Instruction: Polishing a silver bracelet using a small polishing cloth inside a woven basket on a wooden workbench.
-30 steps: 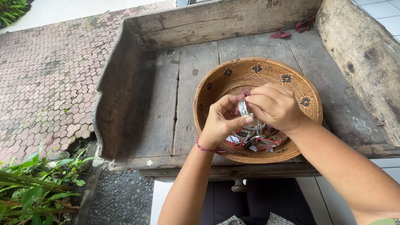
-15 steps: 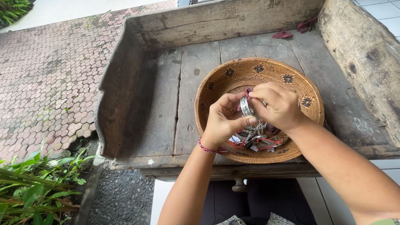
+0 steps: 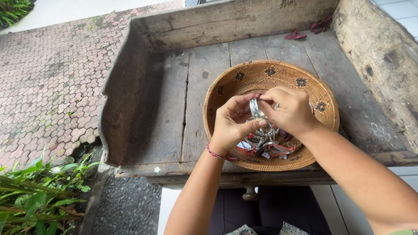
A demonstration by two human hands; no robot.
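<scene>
Weathered wooden bench (image 3: 204,130), woven basket (image 3: 226,91): left hand (image 3: 233,124) and right hand (image 3: 289,109) fingers are pinching one silver bangle (image 3: 254,108) above the jewellery pile (image 3: 265,146); separating needs steady pull.

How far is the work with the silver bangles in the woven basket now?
Done: nothing lies sorted outside the round woven rattan basket. In hand: both the left hand and right hand grip a stack of silver metal bangles above it. Left: a pile of silver pieces with red strings lies in the basket.
</scene>
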